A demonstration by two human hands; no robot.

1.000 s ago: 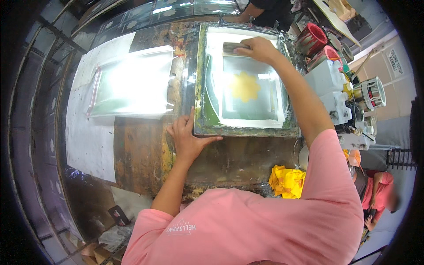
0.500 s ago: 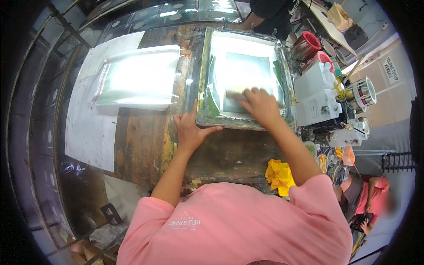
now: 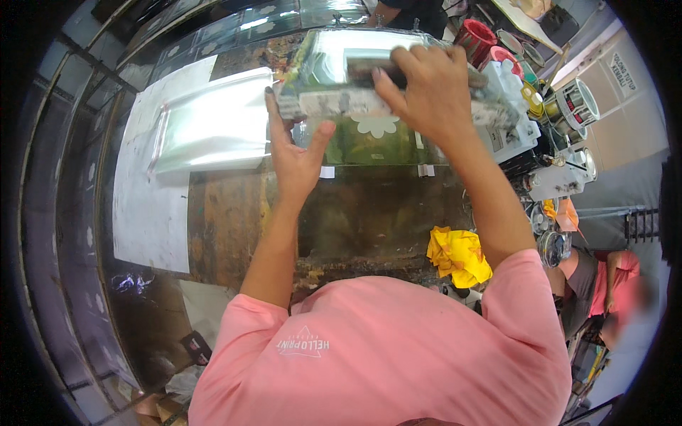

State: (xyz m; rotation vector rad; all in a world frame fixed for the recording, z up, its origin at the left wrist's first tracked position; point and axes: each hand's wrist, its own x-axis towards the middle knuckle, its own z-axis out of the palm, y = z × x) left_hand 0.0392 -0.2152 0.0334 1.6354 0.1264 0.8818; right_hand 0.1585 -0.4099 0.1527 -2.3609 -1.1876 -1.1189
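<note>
A screen printing frame (image 3: 330, 104) is tilted up, its near edge raised off the table and blurred. My left hand (image 3: 295, 153) is at the frame's near left corner, thumb apart and some fingers hidden behind the edge, holding it up. My right hand (image 3: 433, 92) grips the dark wooden bar of a squeegee (image 3: 362, 71) above the mesh. Beneath the raised edge lies a greenish glossy sheet (image 3: 373, 150) with a pale flower shape (image 3: 375, 126). Small white tabs (image 3: 327, 172) sit along its near edge.
Left lies a stack of clear, shiny sheets (image 3: 213, 128) on white paper (image 3: 149, 220). A crumpled yellow cloth (image 3: 458, 255) rests near my right elbow. Paint cans (image 3: 476, 39) and white plastic containers (image 3: 511, 135) crowd the right side. Other people are at the far edge and lower right.
The frame's near edge has risen from the table, uncovering the sheet with the flower shape. Both hands have moved up and away from me; my right hand still holds the squeegee.
</note>
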